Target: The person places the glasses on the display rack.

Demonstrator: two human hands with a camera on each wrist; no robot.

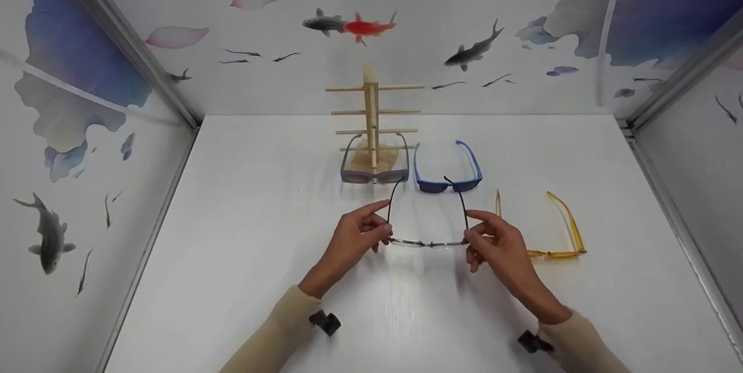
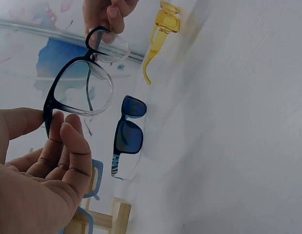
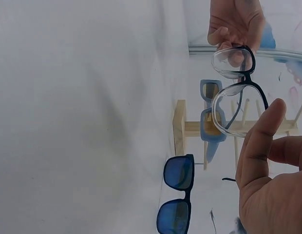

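Dark-framed glasses [image 1: 430, 243], clear-lensed and unfolded, held up on the near side of the wooden stand [image 1: 371, 115], a little to its right. Long axis of the front running left to right, roughly parallel with the stand's pegs [image 1: 400, 87]; temples pointing away from the body, toward the stand's side of the bench [image 1: 244, 234]. Pinched at both hinge corners: left hand [image 1: 361, 232] with its grip closed on one corner, right hand [image 1: 494, 241] with its grip closed on the other, thumbs and fingers bent in on the frame. Left hand the nearer to the stand, almost straight in front of it; right hand farther off to its right.

At the stand's lower end, grey-blue sunglasses [image 1: 375, 177]; on peg or on base, cannot tell. Just right of the stand, blue sunglasses [image 1: 447, 186], overlapped in the head view by one temple tip. Farther right and nearer the body, yellow glasses [image 1: 557, 254], partly behind the right hand. Close behind the stand, back wall [image 1: 261, 83]; widest open stretch of bench to its left.
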